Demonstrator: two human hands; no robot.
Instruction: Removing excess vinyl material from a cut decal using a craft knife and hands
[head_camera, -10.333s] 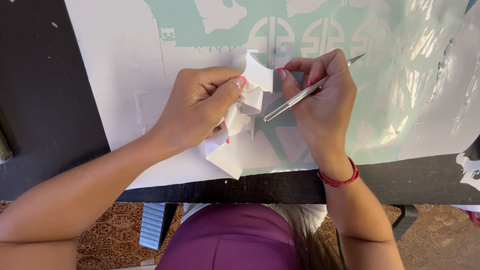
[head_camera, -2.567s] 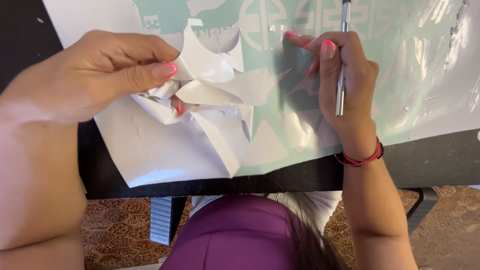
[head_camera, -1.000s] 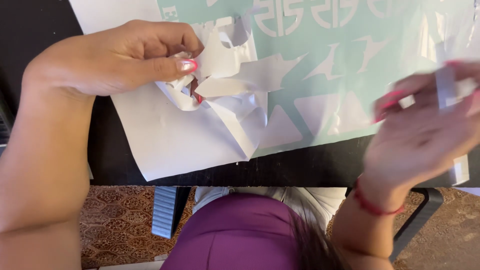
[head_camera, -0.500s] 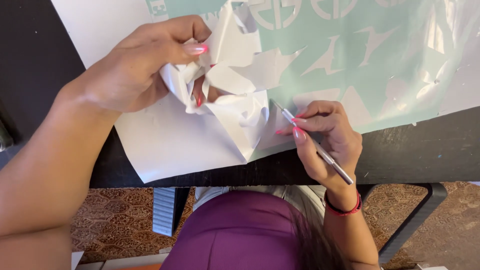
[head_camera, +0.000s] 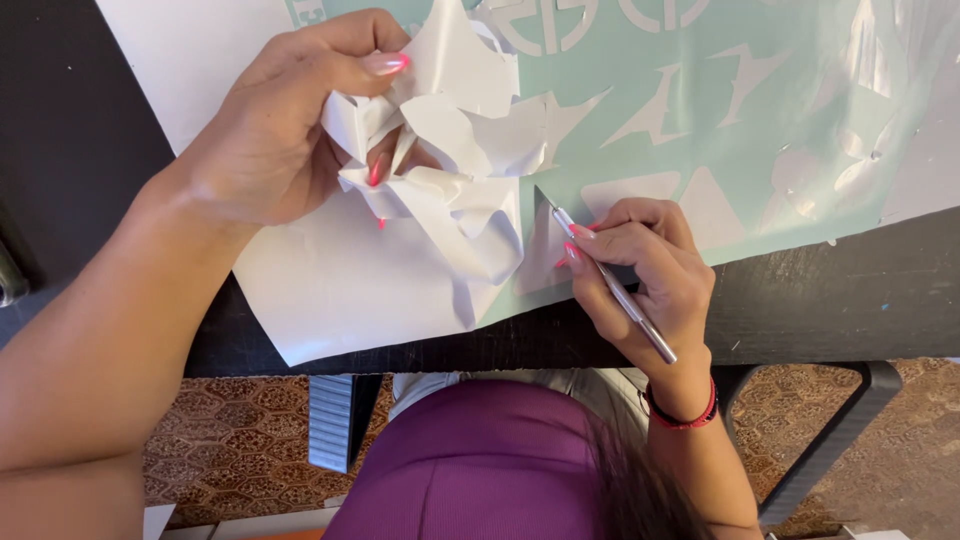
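While my right hand (head_camera: 640, 275) pinched a slim metal weeding tool (head_camera: 610, 285), tip on the teal vinyl sheet (head_camera: 760, 130), my left hand (head_camera: 275, 135) clutched crumpled white peeled scrap (head_camera: 450, 160) above the black table (head_camera: 830, 290).

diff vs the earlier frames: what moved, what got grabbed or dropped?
The right hand swung out to the right, then came back down, setting the metal weeding tool tip on the mint vinyl sheet near its lower edge. The left hand lifted the peeled white scrap higher, bunching it up. Unchanged: both grips, nothing released.
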